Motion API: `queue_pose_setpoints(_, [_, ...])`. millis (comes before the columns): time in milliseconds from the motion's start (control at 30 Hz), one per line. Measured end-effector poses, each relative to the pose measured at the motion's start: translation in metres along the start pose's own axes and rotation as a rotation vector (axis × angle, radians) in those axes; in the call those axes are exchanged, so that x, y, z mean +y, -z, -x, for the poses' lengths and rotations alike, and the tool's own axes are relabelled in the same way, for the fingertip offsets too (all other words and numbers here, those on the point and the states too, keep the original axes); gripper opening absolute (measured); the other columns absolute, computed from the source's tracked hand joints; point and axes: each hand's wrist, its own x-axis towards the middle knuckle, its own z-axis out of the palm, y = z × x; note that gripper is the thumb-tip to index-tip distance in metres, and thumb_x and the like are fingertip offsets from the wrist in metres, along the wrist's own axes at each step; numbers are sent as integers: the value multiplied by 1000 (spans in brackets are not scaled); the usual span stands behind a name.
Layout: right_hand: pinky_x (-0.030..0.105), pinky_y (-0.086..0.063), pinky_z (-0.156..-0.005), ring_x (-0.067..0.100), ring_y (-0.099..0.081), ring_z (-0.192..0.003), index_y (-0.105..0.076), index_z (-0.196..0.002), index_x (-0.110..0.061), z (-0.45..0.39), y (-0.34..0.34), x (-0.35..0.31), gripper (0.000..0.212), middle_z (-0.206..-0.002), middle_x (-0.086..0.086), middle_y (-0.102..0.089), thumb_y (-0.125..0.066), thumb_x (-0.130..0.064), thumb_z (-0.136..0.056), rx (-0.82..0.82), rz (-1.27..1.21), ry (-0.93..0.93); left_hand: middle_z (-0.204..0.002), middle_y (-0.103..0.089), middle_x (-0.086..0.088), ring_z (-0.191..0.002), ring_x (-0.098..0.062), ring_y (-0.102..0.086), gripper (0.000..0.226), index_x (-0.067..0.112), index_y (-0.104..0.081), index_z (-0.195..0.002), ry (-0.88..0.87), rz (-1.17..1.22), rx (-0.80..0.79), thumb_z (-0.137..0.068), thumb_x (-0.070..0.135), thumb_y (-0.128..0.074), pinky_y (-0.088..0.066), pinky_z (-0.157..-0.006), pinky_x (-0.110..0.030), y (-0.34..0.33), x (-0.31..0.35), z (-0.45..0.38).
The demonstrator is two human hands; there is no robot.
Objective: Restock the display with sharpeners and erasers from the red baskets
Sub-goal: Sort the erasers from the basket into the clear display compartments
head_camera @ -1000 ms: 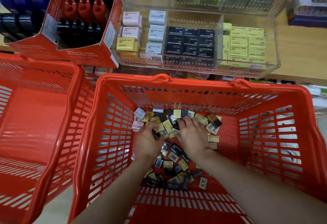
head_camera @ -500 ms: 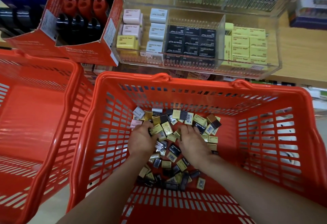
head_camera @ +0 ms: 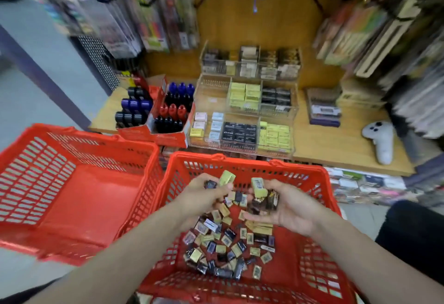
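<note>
Both my hands are raised above the right red basket (head_camera: 319,210), which holds a heap of several small wrapped erasers (head_camera: 223,246) in yellow, black and grey. My left hand (head_camera: 204,195) grips a yellow eraser (head_camera: 227,178) and a dark one. My right hand (head_camera: 286,205), palm up, cups a handful of erasers, with a yellow eraser (head_camera: 259,187) on top. Beyond the basket stands the clear acrylic display (head_camera: 242,121) with rows of yellow, black, white and pink erasers. Left of it, red cartons (head_camera: 168,135) hold blue, red and black sharpeners.
An empty red basket (head_camera: 72,195) sits on the left. A white game-controller-shaped object (head_camera: 382,140) lies on the wooden shelf (head_camera: 336,142) to the right of the display. Hanging stationery packs fill the wall behind. A dark shape sits at the lower right.
Both hands have lifted out of the eraser heap holding erasers. The view has pulled back and tilted up, showing the whole shelf.
</note>
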Motion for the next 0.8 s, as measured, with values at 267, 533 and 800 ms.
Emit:
queue_pose_setpoints(267, [32, -58, -71, 26, -71, -98, -65, -124, -17, 114, -66, -79, 58, -113, 12, -72, -82, -18, -68, -94, 444, 285, -104, -67, -19, -84, -27, -73, 52, 5, -53, -109, -242, 335, -145, -67, 5, -83, -60, -77, -35, -6, 101, 83])
queue_pose_setpoints(533, [11, -52, -72, -10, -64, -94, -69, -108, -53, 108, -81, -88, 53, -97, -29, -67, -84, -17, -71, 81, 798, 728, -120, -62, -18, -86, -27, -74, 39, 0, -62, -107, -285, 344, -82, -72, -3, -80, -58, -74, -27, -17, 118, 73])
queue_pose_setpoints(800, [2, -41, -75, -21, -55, -97, -72, -87, -48, 91, -69, -100, 29, -97, -40, -63, -86, -29, -70, 335, 1052, 965, -122, -57, -14, -84, -21, -72, 30, 19, -70, -106, -315, 286, -79, -81, 3, -75, -58, -82, -30, -11, 124, 57])
